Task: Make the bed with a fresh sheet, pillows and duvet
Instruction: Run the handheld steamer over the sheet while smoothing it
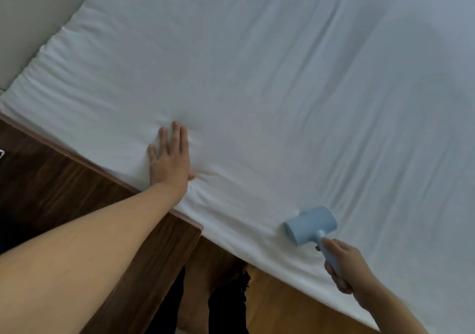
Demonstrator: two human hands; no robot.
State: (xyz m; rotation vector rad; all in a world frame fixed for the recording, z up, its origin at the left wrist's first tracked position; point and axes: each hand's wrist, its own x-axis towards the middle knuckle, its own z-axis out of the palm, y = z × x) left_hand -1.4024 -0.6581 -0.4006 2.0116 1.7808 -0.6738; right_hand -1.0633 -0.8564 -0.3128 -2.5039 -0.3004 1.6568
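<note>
1. White sheet (282, 89) covers the bed, rippled near its near edge.
2. Left hand (169, 158) presses flat, fingers spread; keep the sheet taut.
3. Right hand (344, 264) grips the blue handheld cleaner (311, 224); stroke slowly outward.

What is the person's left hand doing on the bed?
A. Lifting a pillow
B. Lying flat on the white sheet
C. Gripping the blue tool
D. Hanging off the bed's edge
B: the left hand lies with straight fingers flat on the white sheet, while the right hand grips the blue tool.
</note>
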